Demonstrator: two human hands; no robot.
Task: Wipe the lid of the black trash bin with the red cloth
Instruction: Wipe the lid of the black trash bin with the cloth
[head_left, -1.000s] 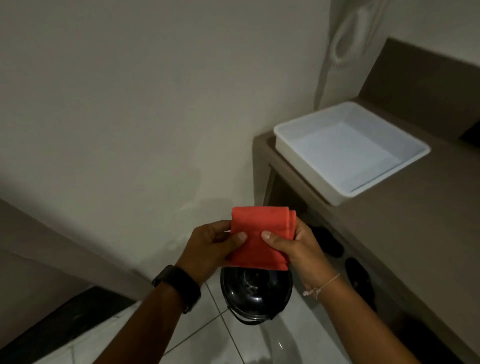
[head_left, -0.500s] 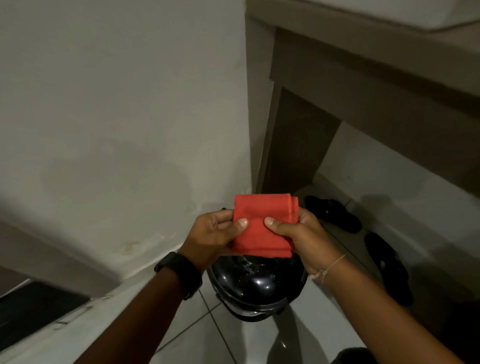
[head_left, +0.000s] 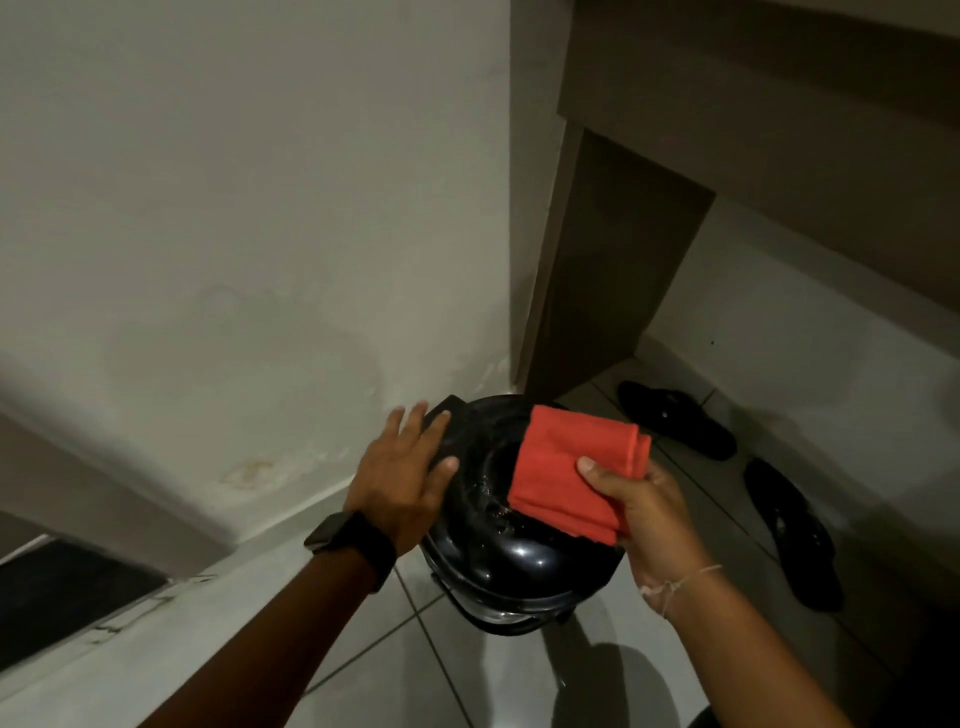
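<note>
Head view: right hand (head_left: 647, 512) is gripping the folded red cloth (head_left: 574, 470) over the lid (head_left: 511, 553); at nine o'clock, left hand (head_left: 402, 470) is spreading open-fingered.

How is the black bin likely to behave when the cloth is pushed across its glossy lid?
The lid is glossy and domed, so the red cloth will probably glide. The trash bin stands on smooth tile and may slide or rock. The left hand seems placed to steady it.

Pair of black flip-flop sandals (head_left: 727, 467) lying on the pale glossy floor tiles (head_left: 415, 675) under a brown wooden desk (head_left: 727, 130), off-white wall (head_left: 234, 208) looking stained and blistered near the bottom.
</note>
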